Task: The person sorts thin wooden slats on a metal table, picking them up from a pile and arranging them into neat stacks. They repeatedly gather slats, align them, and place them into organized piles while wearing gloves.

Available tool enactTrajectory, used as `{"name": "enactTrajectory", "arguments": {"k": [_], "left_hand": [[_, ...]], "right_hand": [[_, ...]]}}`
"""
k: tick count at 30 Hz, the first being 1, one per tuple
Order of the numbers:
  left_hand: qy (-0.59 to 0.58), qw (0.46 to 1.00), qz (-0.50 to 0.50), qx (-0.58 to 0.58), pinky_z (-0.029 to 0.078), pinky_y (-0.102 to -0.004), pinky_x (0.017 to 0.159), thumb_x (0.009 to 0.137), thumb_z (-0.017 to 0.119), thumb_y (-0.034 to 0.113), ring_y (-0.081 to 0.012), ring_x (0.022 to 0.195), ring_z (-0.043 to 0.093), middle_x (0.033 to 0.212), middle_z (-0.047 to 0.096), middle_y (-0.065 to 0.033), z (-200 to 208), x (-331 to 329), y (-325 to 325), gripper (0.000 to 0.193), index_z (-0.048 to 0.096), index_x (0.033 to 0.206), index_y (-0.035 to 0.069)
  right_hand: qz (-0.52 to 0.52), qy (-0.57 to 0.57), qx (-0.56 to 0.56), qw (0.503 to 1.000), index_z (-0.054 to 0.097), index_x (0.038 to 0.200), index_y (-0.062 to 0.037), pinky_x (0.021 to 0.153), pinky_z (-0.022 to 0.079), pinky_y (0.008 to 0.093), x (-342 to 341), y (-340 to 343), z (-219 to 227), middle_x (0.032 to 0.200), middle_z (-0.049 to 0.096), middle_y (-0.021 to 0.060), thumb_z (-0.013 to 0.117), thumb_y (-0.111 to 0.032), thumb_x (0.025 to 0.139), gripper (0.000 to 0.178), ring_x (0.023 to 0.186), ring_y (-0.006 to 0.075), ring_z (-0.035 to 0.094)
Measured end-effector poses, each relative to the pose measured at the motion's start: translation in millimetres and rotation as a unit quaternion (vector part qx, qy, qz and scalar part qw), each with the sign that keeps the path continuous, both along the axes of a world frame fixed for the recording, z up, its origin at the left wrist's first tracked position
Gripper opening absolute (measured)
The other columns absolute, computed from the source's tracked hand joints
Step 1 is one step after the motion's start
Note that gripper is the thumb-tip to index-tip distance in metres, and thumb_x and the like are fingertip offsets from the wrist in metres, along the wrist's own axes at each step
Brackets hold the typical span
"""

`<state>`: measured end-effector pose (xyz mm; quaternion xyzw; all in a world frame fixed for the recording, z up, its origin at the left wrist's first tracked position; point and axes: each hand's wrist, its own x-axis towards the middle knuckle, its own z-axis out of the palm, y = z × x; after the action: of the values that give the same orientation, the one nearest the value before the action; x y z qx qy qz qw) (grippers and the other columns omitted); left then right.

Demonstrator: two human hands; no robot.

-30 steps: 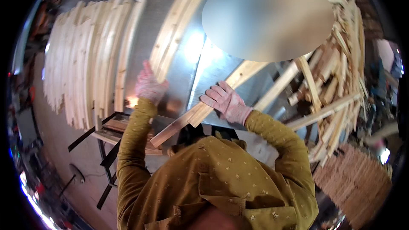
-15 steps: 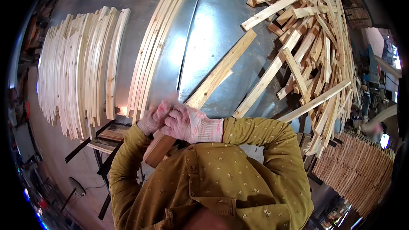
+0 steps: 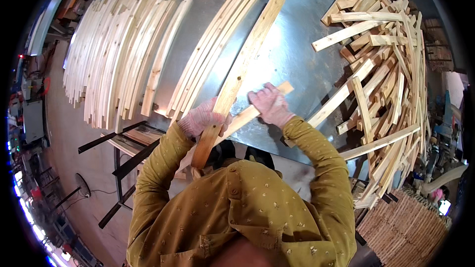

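My left hand, in a pale pink knit glove, is wrapped round a long wooden strip near its lower end. The strip slants up and away over the metal table, and its near end juts past the edge toward my body. To the right, my gloved right hand closes over a second wooden strip, which crosses behind the first; its far end shows past my fingers. Part of that second strip is hidden by my hand and by the long strip.
A few strips lie side by side on the metal table, left of the long one. Further left is a wide row of pale strips. A jumbled heap of strips covers the right side. Black metal bars stick out at lower left.
My hands were together at the near end of a strip; now they are apart, the right one further right on a second strip. The whole view has also shifted.
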<state>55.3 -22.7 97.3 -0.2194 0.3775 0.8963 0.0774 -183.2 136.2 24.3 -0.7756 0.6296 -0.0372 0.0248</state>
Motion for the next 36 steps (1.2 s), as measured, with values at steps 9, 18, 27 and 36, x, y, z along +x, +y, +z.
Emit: {"name": "enactTrajectory", "arguments": {"k": [9,18,27,36], "left_hand": [[0.060,0.956,0.277,-0.080,0.055,-0.0265,0.064,0.089,0.075,0.041,-0.0133,0.075,0.063,0.096,0.064,-0.0043,133.8,57.7,-71.8,0.057,0.055,0.129,0.005],[-0.154,0.878,0.319,-0.322,0.053,-0.0290,0.076,0.091,0.072,0.025,-0.0138,0.088,0.063,0.101,0.068,-0.0037,34.2,70.6,-140.3,0.044,0.061,0.128,0.002],[-0.220,0.868,0.245,-0.372,0.055,-0.0270,0.076,0.094,0.070,0.016,-0.0157,0.088,0.067,0.105,0.067,-0.0116,-82.5,67.7,-165.1,0.074,0.030,0.149,-0.012],[-0.276,0.870,0.079,-0.402,0.036,-0.0327,0.112,0.088,0.076,0.039,-0.0254,0.137,0.046,0.149,0.048,-0.0194,-76.4,53.0,-160.0,0.089,0.034,0.151,-0.006]], "right_hand": [[-0.099,0.197,-0.148,0.964,0.060,0.119,-0.0092,0.103,0.049,0.0439,-151.1,105.5,147.0,0.095,0.060,0.0065,0.063,-0.013,0.081,0.038,0.092,0.0233,0.062],[-0.315,-0.048,-0.217,0.923,0.060,0.128,-0.0064,0.088,0.053,0.0377,-147.6,159.7,128.4,0.107,0.065,0.0103,0.068,-0.011,0.087,0.042,0.095,0.0219,0.064],[-0.551,-0.345,0.231,0.724,0.065,0.099,-0.0010,0.057,0.056,0.0334,75.9,-6.8,27.7,0.075,0.067,0.0084,0.054,-0.056,0.097,0.056,0.067,0.0185,0.068],[-0.357,-0.374,0.356,0.778,0.016,0.157,0.0011,0.091,0.054,0.0380,152.3,-121.9,49.4,0.115,0.069,0.0229,0.046,-0.057,0.095,0.090,0.102,0.0338,0.069]]}}
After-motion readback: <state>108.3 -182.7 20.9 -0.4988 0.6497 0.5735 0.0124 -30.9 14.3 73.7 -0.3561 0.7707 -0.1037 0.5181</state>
